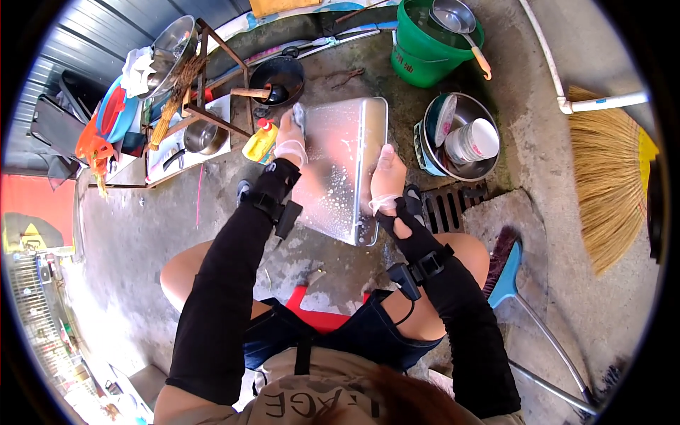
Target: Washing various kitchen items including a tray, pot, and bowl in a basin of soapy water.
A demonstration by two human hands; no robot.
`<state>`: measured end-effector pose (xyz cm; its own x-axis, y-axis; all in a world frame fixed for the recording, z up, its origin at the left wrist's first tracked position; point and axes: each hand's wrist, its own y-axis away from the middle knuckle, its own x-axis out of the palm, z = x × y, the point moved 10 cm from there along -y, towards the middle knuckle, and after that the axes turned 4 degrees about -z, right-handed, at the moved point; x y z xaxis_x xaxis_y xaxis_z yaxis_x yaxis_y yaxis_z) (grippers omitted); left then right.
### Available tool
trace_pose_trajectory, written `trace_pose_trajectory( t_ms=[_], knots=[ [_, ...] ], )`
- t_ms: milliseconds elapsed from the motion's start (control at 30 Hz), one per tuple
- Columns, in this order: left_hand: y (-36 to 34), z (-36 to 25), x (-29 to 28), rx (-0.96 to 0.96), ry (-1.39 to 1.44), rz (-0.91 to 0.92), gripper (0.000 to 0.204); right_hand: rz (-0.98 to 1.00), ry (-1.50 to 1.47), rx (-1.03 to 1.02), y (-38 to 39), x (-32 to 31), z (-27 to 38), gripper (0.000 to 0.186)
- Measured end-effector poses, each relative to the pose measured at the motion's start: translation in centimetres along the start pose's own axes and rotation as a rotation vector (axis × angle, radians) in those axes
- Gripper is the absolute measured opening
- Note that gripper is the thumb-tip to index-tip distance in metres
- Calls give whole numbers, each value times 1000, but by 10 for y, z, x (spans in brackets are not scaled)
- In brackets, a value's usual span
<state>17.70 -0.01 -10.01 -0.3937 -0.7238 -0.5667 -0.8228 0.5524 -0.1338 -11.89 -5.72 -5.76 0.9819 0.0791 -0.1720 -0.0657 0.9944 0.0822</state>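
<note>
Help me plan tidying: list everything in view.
plastic bin: 1, clear, centre
cloth or sponge: 1, pale, bin's left edge
detergent bottle: 1, yellow, left of bin
wok: 1, black, beyond bottle
saucepan: 1, silver, upper left
bucket: 1, green, top right
dipper: 1, silver, on bucket
metal basin: 1, silver, right of bin
bowls: several, white, stacked in basin
straw broom: 1, tan, right edge
floor brush: 1, blue, lower right
stool: 1, red, lower centre
clutter: uncounted, mixed colours, left
left hand: 1, black-sleeved, bin's left
right hand: 1, black-sleeved, bin's right
</note>
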Motion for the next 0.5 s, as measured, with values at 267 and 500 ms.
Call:
trace_pose_trajectory(
  t_ms=[267,500],
  knots=[
    [53,-5,31,-402,1589,79,35,15,-39,-107,-8,5,8,49],
    [85,-50,6,70,29,-70,37,-18,-75,-112,-11,-15,15,46]
  ],
)
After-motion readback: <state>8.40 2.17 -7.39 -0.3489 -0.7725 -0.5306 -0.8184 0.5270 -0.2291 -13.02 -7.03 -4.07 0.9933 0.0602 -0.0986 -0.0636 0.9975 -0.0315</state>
